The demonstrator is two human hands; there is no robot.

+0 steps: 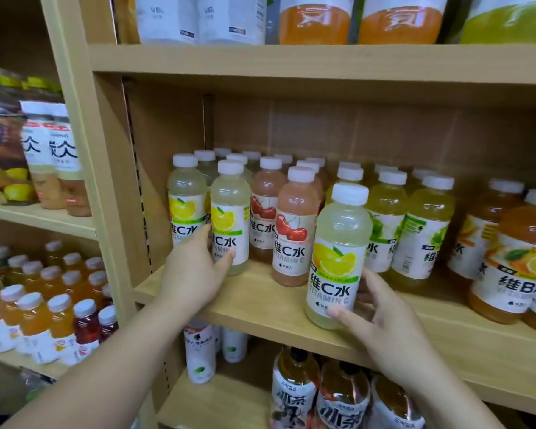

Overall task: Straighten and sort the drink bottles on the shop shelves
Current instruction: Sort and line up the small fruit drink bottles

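Curled left hand [195, 274] round lemon bottle [229, 224] left of centre, right hand [384, 317] round stray lemon bottle [338, 258], centre. Judged sorting midway.

Top-shelf bottles [314, 23] cropped at top. Orange bottle [526, 261] clipped right. Back rows [251, 155]: caps only. Left hand [192, 274]: fingers partly behind lemon bottle [229, 218]; right hand [384, 323]: fingers partly behind front bottle [338, 258]. Far-left labels [59, 147] blurred.

Single head-worn view, close, angled forward and down at wooden shelf [260, 308].
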